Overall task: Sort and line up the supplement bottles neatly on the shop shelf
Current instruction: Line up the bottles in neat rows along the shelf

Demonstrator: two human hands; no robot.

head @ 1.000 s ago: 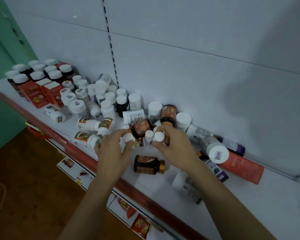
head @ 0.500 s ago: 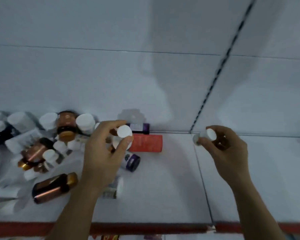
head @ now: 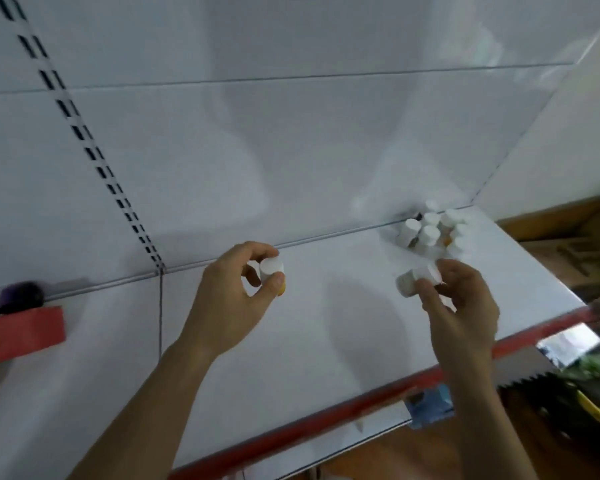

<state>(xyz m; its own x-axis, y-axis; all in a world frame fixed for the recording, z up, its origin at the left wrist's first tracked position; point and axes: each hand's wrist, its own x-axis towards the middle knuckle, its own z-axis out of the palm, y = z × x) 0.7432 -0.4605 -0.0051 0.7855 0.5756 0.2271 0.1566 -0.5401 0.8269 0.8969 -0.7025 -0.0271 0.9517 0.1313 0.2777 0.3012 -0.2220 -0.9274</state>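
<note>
Head view, the only view. White shop shelf (head: 291, 358) with a red front strip (head: 326, 414) and a pale back panel carrying a slotted upright (head: 84, 140). Left hand (head: 229, 306): fingers and thumb curled round a small white-capped bottle (head: 272, 270), cap up, long axis roughly upright, a bit of yellow showing under the thumb. It is held above the middle of the shelf, not resting on it. Right hand (head: 465, 306): fingers curled round a white bottle (head: 417, 280) lying tilted, long axis near level, one end pointing left. Possibly a second bottle is behind it; blur prevents a count. A cluster of standing white-capped bottles (head: 430, 233) is tucked in the far right corner against the back panel. It lies just beyond the right hand, toward the back. The left hand is well apart from it, off to the left. Judgement: the right hand is nearer and should place first, and its bottle wants turning upright before it joins the group. Red box (head: 21, 334) and a dark purple item (head: 21, 294) sit at the left edge, well away.
</note>
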